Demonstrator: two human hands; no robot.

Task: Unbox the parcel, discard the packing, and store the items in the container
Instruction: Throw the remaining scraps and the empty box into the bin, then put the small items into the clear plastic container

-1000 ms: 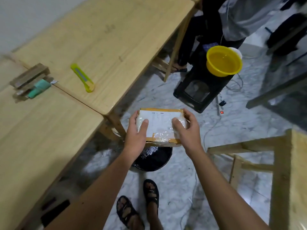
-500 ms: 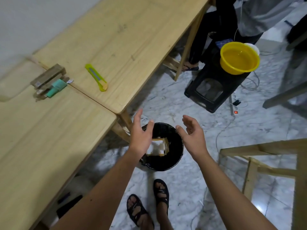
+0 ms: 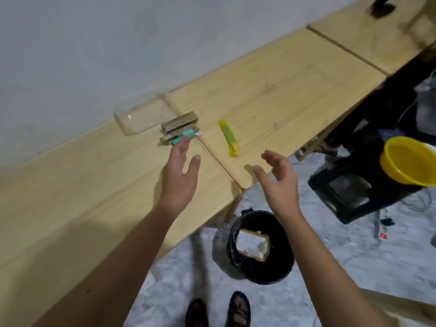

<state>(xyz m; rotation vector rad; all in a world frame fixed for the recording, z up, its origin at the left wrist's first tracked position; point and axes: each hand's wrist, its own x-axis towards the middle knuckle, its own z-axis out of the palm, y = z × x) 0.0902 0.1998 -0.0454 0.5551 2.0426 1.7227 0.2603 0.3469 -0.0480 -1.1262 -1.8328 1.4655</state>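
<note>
The taped cardboard parcel box (image 3: 253, 244) lies inside the black bin (image 3: 259, 267) on the floor below the table edge. On the wooden table (image 3: 94, 190) sits a small stack of tan flat items with a teal one (image 3: 179, 129), right beside a clear plastic container (image 3: 146, 116). My left hand (image 3: 180, 175) stretches over the table, fingers straight, its fingertips almost at the teal item. My right hand (image 3: 278, 182) hovers open and empty over the table's front edge. A yellow box cutter (image 3: 229, 138) lies between the stack and my right hand.
A yellow basin (image 3: 409, 160) stands on a black stool (image 3: 349, 197) at the right. Cables and a power strip lie on the marble floor. A grey wall backs the tables. A person stands at the far right. My sandalled feet are beside the bin.
The parcel box left both hands and dropped into the bin. The view swung up to the table, and both hands rose, the left one reaching toward the stack.
</note>
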